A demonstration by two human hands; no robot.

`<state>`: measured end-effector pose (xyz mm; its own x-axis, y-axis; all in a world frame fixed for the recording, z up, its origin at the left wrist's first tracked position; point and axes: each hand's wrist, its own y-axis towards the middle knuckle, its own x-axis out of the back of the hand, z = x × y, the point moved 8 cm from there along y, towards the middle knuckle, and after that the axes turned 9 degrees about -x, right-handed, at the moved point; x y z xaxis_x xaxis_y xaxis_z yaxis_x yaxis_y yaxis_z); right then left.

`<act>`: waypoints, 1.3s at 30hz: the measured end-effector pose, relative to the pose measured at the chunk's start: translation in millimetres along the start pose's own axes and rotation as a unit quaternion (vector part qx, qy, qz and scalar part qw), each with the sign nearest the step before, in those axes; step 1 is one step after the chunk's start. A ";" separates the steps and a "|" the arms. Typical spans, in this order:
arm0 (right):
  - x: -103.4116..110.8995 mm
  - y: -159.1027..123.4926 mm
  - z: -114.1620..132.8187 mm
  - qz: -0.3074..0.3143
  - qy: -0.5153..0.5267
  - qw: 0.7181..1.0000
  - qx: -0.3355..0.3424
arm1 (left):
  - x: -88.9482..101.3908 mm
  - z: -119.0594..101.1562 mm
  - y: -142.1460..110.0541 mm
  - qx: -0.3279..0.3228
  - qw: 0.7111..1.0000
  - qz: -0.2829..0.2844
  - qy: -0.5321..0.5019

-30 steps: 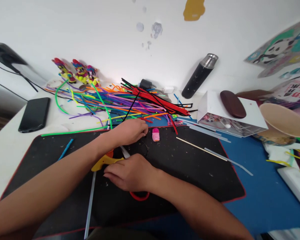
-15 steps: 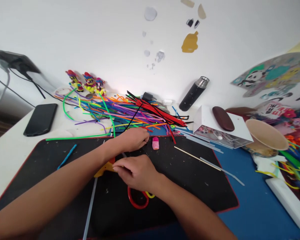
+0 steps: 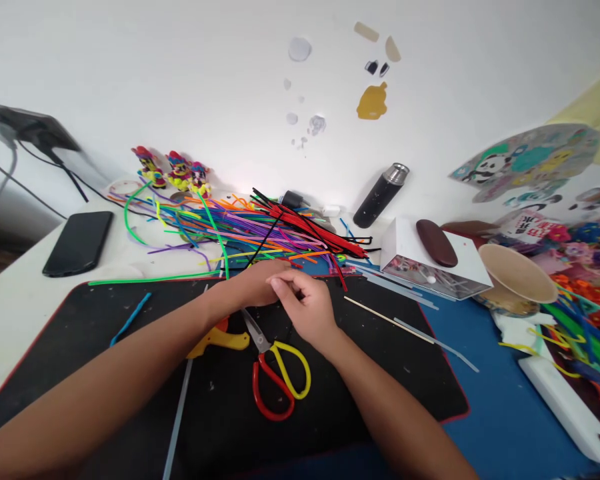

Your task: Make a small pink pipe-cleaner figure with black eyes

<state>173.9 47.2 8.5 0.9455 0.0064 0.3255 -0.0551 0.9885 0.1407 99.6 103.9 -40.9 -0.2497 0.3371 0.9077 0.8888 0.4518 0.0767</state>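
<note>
My left hand [image 3: 264,281] is curled over the back of the black mat [image 3: 370,373], in front of the pipe cleaners [image 3: 250,223]. Its fingertips are mostly hidden behind my right hand [image 3: 310,305], whose thumb and index finger are pinched together against it. What either hand holds is too small or hidden to make out. Below them lie scissors [image 3: 273,383] with one red and one yellow handle. A yellow glue gun [image 3: 223,339] with a clear glue stick [image 3: 179,417] in its rear is partly covered by my left forearm.
A phone [image 3: 80,241] and small figures [image 3: 177,172] stand left. To the right are a thin wooden stick [image 3: 387,319], glue sticks [image 3: 403,292], a black flask [image 3: 381,197], a white box [image 3: 433,267] and a paper bowl [image 3: 517,277]. A blue pipe cleaner [image 3: 131,318] lies on the mat.
My right hand has moved up and right from over the scissors to my left hand, uncovering the scissors. The small pink roll is now hidden behind it. The view has shifted slightly.
</note>
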 end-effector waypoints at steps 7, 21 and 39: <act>12.3 9.1 -12.7 -0.058 0.078 0.995 -0.035 | -3.2 -2.6 0.1 0.009 1.000 -0.013 -0.009; 27.2 5.8 -20.5 -0.064 0.071 0.995 -0.016 | 0.4 -0.1 -2.0 0.038 0.999 -0.021 -0.008; 46.2 15.1 -31.0 -0.092 0.124 0.988 -0.024 | 7.3 -1.6 -5.8 0.087 0.996 0.004 -0.012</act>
<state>226.6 67.1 -3.4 0.9880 -0.1430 0.0580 0.1345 0.9823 0.1302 93.2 102.4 -34.1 -0.2543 0.3602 0.8976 0.8114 0.5845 -0.0046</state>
